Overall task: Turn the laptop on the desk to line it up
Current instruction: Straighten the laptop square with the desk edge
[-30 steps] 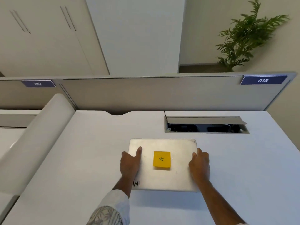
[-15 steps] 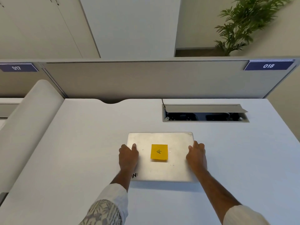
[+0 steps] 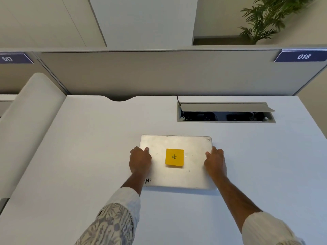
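A closed silver laptop (image 3: 192, 174) lies flat in the middle of the white desk (image 3: 85, 149), its edges roughly parallel to the desk's back edge. A yellow sticky note (image 3: 174, 157) sits on its lid. My left hand (image 3: 139, 160) grips the laptop's left edge, thumb on the lid. My right hand (image 3: 215, 161) grips the right edge, fingers curled over the side. Both forearms reach in from the bottom of the view.
An open cable hatch (image 3: 225, 112) is set into the desk behind the laptop, to the right. A grey partition (image 3: 168, 73) runs along the desk's back edge, with labels 017 and 018. A rounded white divider (image 3: 30, 121) borders the left. A plant (image 3: 265, 16) stands beyond the partition.
My left thumb has drawn back from the lid towards the laptop's left edge, and both hands have closed on its sides. The view has tipped downward; the laptop looks slightly squarer to the desk.
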`<state>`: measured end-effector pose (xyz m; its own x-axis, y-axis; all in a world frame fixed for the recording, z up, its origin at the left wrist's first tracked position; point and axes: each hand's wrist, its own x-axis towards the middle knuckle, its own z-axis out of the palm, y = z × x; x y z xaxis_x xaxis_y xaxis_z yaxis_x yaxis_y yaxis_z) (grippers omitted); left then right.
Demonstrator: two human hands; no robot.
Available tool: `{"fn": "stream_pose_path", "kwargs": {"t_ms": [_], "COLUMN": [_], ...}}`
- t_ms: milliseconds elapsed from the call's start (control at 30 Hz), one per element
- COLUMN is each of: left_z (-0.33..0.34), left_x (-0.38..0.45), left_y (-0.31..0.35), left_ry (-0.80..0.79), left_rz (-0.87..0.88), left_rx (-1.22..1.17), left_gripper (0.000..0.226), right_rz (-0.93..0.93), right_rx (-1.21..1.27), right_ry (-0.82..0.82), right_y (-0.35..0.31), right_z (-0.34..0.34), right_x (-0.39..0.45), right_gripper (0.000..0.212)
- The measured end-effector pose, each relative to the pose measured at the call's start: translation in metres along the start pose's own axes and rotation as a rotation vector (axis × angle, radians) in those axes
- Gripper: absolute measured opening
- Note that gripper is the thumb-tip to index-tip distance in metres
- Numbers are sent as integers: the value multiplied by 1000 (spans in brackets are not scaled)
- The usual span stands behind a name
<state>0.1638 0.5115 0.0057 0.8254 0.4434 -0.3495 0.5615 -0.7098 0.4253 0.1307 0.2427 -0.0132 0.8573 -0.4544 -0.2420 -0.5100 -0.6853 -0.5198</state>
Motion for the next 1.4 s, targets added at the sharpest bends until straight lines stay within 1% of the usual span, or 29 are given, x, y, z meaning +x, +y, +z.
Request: {"fn": "stream_pose_path", "kwargs": {"t_ms": [167, 333, 567, 700, 900, 1200, 1400], "left_z": [5, 11, 18, 20, 20, 20, 18], "left_x": [3, -2, 2, 3, 2, 2, 0], "left_y": [0, 1, -4, -8, -7, -8, -10], "left_ry": [8, 73, 90, 82, 113, 91, 110], "left_rz": [36, 98, 126, 166, 151, 181, 202], "left_rx": [73, 274, 347, 452, 408, 457, 470], "left_gripper": [49, 49, 47, 47, 47, 48, 47], "right_rz": [5, -14, -30, -47, -66, -74, -78], "right_rx": [-8, -24, -47, -70, -103, -189, -215], "right_ry": [4, 36, 43, 42, 34, 40, 42], "right_y": [4, 7, 10, 11, 10, 9, 9], "right_z": [2, 6, 10, 11, 9, 5, 8], "right_x": [5, 7, 9, 9, 9, 9, 9], "right_gripper": [27, 24, 23, 23, 26, 26, 25]}}
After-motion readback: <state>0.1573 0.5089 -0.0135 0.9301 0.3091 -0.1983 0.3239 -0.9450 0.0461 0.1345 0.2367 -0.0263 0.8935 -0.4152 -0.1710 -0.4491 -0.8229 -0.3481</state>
